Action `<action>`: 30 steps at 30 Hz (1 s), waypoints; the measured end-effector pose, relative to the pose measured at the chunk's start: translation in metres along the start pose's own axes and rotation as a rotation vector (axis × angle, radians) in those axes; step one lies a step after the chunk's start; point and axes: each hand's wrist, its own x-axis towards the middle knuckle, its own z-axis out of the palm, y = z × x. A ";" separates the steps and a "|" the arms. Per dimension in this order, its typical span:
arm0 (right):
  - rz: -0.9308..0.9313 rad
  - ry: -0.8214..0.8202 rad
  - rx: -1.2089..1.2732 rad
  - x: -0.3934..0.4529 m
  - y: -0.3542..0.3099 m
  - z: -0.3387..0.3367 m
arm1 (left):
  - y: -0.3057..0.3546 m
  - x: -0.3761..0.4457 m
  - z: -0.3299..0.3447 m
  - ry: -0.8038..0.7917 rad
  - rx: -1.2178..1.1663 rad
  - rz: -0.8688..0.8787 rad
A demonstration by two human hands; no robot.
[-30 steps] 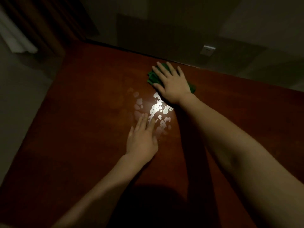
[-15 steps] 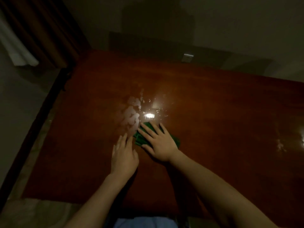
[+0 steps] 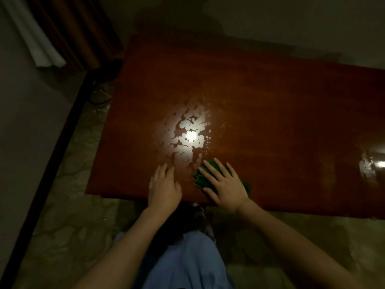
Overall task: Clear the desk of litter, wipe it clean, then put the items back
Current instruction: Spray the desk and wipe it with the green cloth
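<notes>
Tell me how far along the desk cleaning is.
Clearing looks done: the desk shows no litter or items. Wiping is in hand: the right hand presses a green cloth flat, left hand resting alongside, wet patches ahead. Putting items back remains.

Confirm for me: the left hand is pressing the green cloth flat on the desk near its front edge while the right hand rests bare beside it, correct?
Not quite. The head view shows the right hand pressing the green cloth flat on the desk near its front edge, while the left hand rests bare beside it.
</notes>
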 end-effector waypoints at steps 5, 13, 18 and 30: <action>-0.095 -0.027 -0.026 -0.007 -0.036 0.005 | -0.005 -0.003 -0.004 -0.002 -0.009 0.006; -0.186 -0.041 -0.028 0.065 -0.019 -0.016 | 0.026 0.044 -0.027 0.003 -0.032 0.073; -0.059 -0.038 0.033 0.132 0.022 -0.042 | 0.031 0.087 -0.050 0.053 -0.045 0.037; -0.012 0.023 0.017 0.275 0.122 -0.088 | 0.074 0.221 -0.086 0.124 -0.037 -0.012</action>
